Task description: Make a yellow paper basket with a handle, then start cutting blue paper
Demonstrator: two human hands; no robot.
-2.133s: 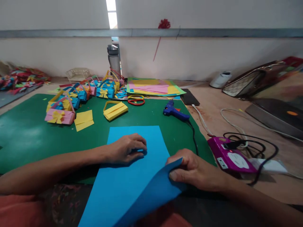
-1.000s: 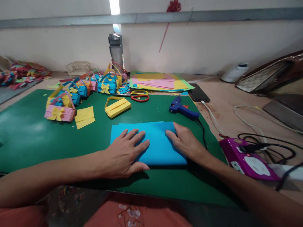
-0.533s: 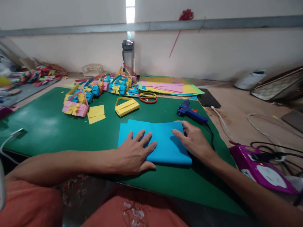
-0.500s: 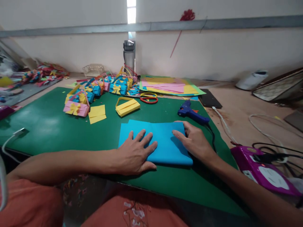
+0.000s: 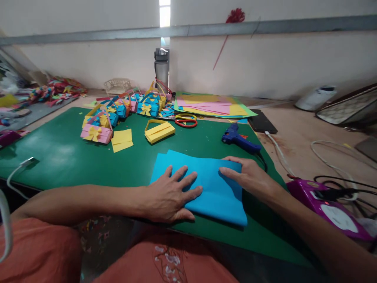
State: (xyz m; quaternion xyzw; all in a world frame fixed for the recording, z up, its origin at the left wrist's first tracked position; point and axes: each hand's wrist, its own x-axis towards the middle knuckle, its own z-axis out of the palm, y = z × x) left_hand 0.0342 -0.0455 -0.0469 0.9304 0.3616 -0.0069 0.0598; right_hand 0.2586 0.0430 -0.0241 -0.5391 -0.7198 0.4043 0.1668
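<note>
A folded sheet of blue paper (image 5: 212, 184) lies on the green mat in front of me, turned at a slant, its fold along the near edge. My left hand (image 5: 176, 194) rests on its left part, fingers spread and palm down. With my right hand (image 5: 246, 173) I grip the far right corner, thumb on top and fingers behind or under the paper. Beyond it stand a small yellow paper handbag (image 5: 160, 132) and a flat folded yellow paper piece (image 5: 122, 140). A blue glue gun (image 5: 240, 138) lies past my right hand.
Several finished paper handbags (image 5: 97, 133) crowd the mat's far left. Scissors (image 5: 186, 123) lie beside a stack of coloured paper (image 5: 209, 106). A phone (image 5: 263, 122), a purple power strip (image 5: 330, 208) and cables are on the right. A bottle (image 5: 161, 68) stands by the wall.
The blue paper has turned clockwise, its right end coming nearer to me. My right hand has moved slightly right and nearer with it; my left hand stays pressed on the paper.
</note>
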